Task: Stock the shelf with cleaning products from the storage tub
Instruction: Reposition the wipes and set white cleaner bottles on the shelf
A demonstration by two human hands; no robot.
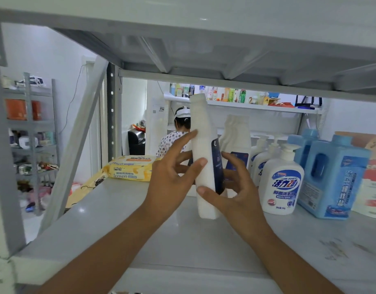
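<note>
Your left hand and right hand both loosely pinch the white bottle mid-frame; I'd turn the label frontwards, then let go.

Near the middle of the shelf, a tall white bottle with its dark-blue label facing right, leaning slightly left, base apparently down on the shelf surface. Gripped from the left by the left hand, thumb on the front, index finger stretched up along the side. Gripped lower from the right by the right hand, thumb across the front. Just behind, a second white bottle. Toward the right edge, pump bottles, then blue jugs. Flat at the back-left corner, a yellow wipes pack.
</note>
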